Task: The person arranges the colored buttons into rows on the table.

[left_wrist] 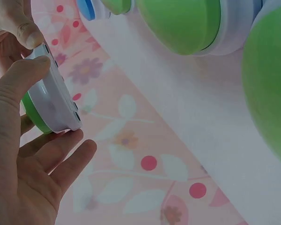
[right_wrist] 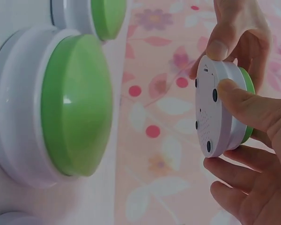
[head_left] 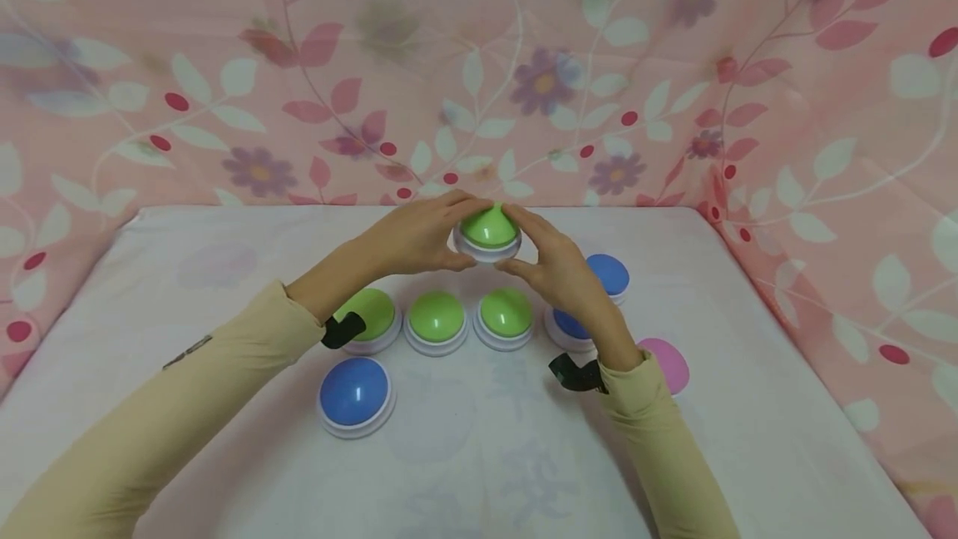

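Note:
A green-domed push button (head_left: 490, 229) with a white round base is held up above the table between both hands. My left hand (head_left: 422, 233) grips its left side, thumb low on the base and fingers over the top. On the other side my right hand (head_left: 552, 264) grips it the same way. In the right wrist view the underside of the button's base (right_wrist: 208, 110) shows small holes and dark round feet. Below stand three more green buttons, a left one (head_left: 368, 318) partly behind my left wrist, a middle one (head_left: 437, 318) and a right one (head_left: 506, 314).
A blue button (head_left: 355, 393) stands at the front left. Beyond my right wrist are another blue button (head_left: 608, 274), a partly hidden blue one (head_left: 570, 324) and a pink one (head_left: 666, 366). A floral curtain (head_left: 479, 65) hangs behind the white-covered table (head_left: 464, 472).

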Demonstrator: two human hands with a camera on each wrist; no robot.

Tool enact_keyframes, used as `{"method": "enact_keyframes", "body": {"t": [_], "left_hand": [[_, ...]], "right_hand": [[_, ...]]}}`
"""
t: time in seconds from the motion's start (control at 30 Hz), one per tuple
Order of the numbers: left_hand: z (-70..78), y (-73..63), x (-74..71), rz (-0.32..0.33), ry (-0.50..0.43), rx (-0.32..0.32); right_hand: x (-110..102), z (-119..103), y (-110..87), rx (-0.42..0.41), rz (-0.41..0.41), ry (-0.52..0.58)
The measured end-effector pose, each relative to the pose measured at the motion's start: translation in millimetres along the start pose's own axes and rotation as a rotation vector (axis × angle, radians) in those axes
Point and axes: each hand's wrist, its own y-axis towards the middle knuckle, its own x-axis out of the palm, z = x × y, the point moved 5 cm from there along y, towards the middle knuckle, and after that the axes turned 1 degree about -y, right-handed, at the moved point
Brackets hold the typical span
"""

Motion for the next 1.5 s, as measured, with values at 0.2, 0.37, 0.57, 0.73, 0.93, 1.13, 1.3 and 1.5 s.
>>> {"method": "enact_keyframes", "body": {"t": [0.2, 0.37, 0.57, 0.73, 0.93, 1.13, 1.3, 1.5], "left_hand": [[5.2, -18.1, -8.2, 0.071, 0.039, 0.030], [8.1, -34.6, -12.0, 0.112, 0.042, 0.056], [12.9, -52.6, -13.5, 0.157, 0.042, 0.081], [20.9, -64.4, -8.1, 0.194, 0.050, 0.106], [30.9, -83.1, 6.1, 0.191, 0.052, 0.070], [38.9, -99.7, 16.9, 0.209, 0.105, -0.012], [45.5, -111.8, 22.4, 0.227, 0.107, -0.056], [51.7, -128.3, 34.8, 0.207, 0.108, -0.096]], "right_hand": [[0, -15, -1.6, -0.065, -0.020, 0.017], [2, -28, -4.4, -0.076, -0.059, 0.004], [7, -42, -13.7, -0.069, -0.074, -0.029], [10, -48, -25.5, -0.056, -0.103, -0.046], [20, -56, -41.9, -0.087, -0.144, -0.099], [29, -64, -52.4, -0.105, -0.155, -0.131], [34, -69, -60.9, -0.123, -0.169, -0.129], [45, -72, -73.5, -0.160, -0.213, -0.150]]}}
